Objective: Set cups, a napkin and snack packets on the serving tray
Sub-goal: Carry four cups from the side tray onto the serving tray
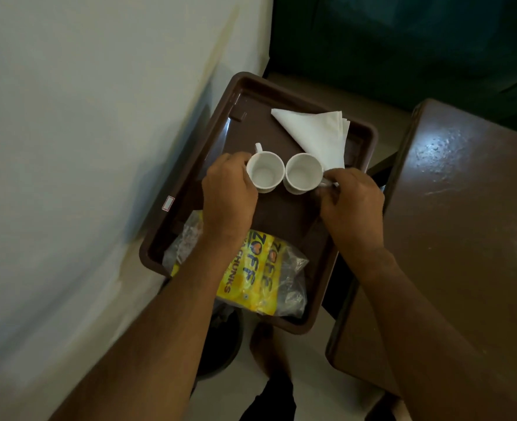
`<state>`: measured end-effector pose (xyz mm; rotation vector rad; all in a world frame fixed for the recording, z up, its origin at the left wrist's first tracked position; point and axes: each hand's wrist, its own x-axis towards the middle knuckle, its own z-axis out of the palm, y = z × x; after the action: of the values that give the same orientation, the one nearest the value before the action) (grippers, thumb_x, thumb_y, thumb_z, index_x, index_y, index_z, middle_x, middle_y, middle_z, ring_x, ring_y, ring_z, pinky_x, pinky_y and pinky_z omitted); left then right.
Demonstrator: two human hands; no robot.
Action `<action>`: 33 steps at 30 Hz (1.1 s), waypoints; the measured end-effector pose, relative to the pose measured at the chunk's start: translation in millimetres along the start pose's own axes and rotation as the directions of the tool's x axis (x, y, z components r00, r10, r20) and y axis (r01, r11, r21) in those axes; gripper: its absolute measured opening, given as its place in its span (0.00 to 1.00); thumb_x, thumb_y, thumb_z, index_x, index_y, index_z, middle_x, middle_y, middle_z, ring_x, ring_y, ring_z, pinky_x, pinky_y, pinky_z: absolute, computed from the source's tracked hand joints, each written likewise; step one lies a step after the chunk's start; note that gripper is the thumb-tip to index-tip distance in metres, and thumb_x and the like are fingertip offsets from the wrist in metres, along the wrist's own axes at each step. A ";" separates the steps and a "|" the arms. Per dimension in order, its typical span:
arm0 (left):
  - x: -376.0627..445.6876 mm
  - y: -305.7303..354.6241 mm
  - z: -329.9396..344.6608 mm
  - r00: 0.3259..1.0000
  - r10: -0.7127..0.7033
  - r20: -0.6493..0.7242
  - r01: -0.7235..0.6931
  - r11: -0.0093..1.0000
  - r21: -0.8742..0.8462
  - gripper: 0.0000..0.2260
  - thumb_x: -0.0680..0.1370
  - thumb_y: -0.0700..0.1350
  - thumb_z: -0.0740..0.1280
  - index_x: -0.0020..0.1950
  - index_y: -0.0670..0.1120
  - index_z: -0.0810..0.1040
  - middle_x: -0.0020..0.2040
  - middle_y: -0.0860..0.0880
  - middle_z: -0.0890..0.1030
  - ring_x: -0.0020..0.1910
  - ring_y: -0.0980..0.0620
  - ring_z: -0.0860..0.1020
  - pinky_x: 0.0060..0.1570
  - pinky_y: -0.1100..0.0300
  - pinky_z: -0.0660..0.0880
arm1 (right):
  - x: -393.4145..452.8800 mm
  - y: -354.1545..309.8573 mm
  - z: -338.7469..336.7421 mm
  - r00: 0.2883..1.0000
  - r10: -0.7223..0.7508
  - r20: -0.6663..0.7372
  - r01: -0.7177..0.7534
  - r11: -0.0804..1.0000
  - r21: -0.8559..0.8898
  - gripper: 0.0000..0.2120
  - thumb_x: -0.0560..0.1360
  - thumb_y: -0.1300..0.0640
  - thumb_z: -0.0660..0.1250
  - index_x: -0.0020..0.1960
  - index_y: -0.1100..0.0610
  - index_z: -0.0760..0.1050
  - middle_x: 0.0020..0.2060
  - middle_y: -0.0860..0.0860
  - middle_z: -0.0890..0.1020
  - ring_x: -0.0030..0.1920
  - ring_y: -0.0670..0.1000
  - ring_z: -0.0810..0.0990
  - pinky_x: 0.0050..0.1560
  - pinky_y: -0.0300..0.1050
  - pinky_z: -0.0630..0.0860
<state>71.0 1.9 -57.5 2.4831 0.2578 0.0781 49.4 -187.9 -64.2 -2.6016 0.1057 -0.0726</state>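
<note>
- While both cups stand side by side in the middle of the frame, rims just beside each other or perhaps touching, each hand is at its own cup: the left hand [230,189] has its fingers curled against the outer wall of the left cup [265,173], and the right hand [353,199] pinches the handle of the right cup [304,173].
- Each cup lies inward of the fingers that hold it, so, as I judge it, letting go means drawing the hands apart, left hand toward frame left and right hand toward frame right.
- On the left cup the handle points toward the upper left of the frame, past the fingers rather than inside them.
- Both cups sit on the floor of the brown serving tray [190,165], which runs long from the upper middle of the frame down to the lower middle.
- Beyond the right cup, toward the upper right of the tray, lies the folded napkin [315,132], its near tip right by the right fingers.
- Below the forearms, at the tray's near end, lie the yellow snack packets [251,278].
- With all three kinds on the tray, the setting looks nearly done.
</note>
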 end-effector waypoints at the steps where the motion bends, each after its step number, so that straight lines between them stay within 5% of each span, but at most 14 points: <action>1: -4.3 -1.1 0.0 1.000 -0.023 -0.018 0.023 1.000 -0.010 0.10 0.82 0.37 0.67 0.61 0.41 0.85 0.55 0.43 0.86 0.54 0.46 0.84 0.51 0.61 0.75 | -4.7 -1.7 0.8 1.000 0.018 -0.018 -0.018 1.000 0.006 0.05 0.74 0.63 0.74 0.50 0.63 0.83 0.45 0.59 0.85 0.47 0.59 0.83 0.48 0.48 0.76; 6: -22.2 -5.7 5.7 0.997 -0.069 -0.025 0.068 0.996 -0.059 0.17 0.78 0.35 0.73 0.65 0.43 0.80 0.62 0.46 0.82 0.61 0.47 0.82 0.60 0.56 0.80 | -19.4 -12.0 5.8 0.989 0.141 -0.040 -0.139 0.989 0.041 0.07 0.75 0.56 0.75 0.43 0.59 0.82 0.38 0.53 0.85 0.39 0.54 0.83 0.43 0.52 0.82; 8: -20.3 -8.1 6.2 0.999 0.007 0.044 -0.004 0.998 -0.059 0.29 0.75 0.32 0.75 0.75 0.44 0.72 0.73 0.46 0.75 0.73 0.47 0.74 0.71 0.62 0.70 | -22.6 -16.3 7.4 0.984 0.172 -0.038 -0.171 0.985 0.036 0.09 0.76 0.53 0.74 0.43 0.59 0.82 0.37 0.53 0.85 0.38 0.53 0.83 0.43 0.53 0.82; 11: -10.8 -11.4 5.1 0.975 0.149 0.163 -0.147 0.989 -0.022 0.35 0.74 0.28 0.73 0.79 0.44 0.69 0.78 0.46 0.72 0.78 0.48 0.69 0.72 0.69 0.61 | -23.6 -21.6 7.6 0.977 0.204 -0.062 -0.202 0.979 0.034 0.12 0.76 0.50 0.74 0.43 0.58 0.83 0.37 0.52 0.85 0.37 0.53 0.83 0.42 0.51 0.81; 16: -9.2 -10.0 -1.6 0.983 0.117 0.139 -0.121 0.992 0.020 0.25 0.73 0.41 0.80 0.68 0.44 0.78 0.67 0.46 0.77 0.67 0.47 0.76 0.63 0.59 0.73 | -17.5 -24.6 8.2 0.965 0.260 -0.035 -0.258 0.964 0.058 0.12 0.76 0.49 0.74 0.42 0.58 0.85 0.33 0.52 0.85 0.35 0.52 0.83 0.41 0.40 0.73; 22: -20.4 -0.3 -2.1 0.994 -0.042 0.099 0.033 0.996 0.086 0.14 0.76 0.50 0.78 0.56 0.43 0.85 0.54 0.45 0.82 0.50 0.50 0.80 0.45 0.61 0.69 | -15.8 -26.5 11.9 0.937 0.350 0.001 -0.347 0.926 0.150 0.13 0.77 0.50 0.74 0.40 0.59 0.85 0.31 0.51 0.85 0.33 0.50 0.82 0.43 0.37 0.71; 28: -34.6 12.0 2.0 0.986 -0.127 0.107 0.115 0.987 0.114 0.12 0.81 0.49 0.72 0.46 0.42 0.85 0.45 0.45 0.82 0.42 0.46 0.81 0.42 0.52 0.75 | -19.5 -26.5 15.7 0.933 0.360 0.002 -0.352 0.911 0.213 0.12 0.77 0.52 0.74 0.41 0.59 0.86 0.32 0.51 0.85 0.33 0.48 0.82 0.42 0.37 0.76; 33: -39.2 12.2 8.7 0.964 -0.225 0.142 0.231 0.972 -0.032 0.15 0.82 0.47 0.70 0.41 0.38 0.85 0.36 0.43 0.85 0.36 0.46 0.82 0.41 0.48 0.78 | -21.1 -25.7 15.8 0.928 0.372 0.024 -0.366 0.895 0.254 0.11 0.78 0.55 0.74 0.38 0.58 0.85 0.30 0.50 0.83 0.31 0.46 0.79 0.36 0.22 0.64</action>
<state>35.7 -20.7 -56.9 2.3803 0.4748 -0.1810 31.0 -156.0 -65.2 -2.2809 0.5615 0.0177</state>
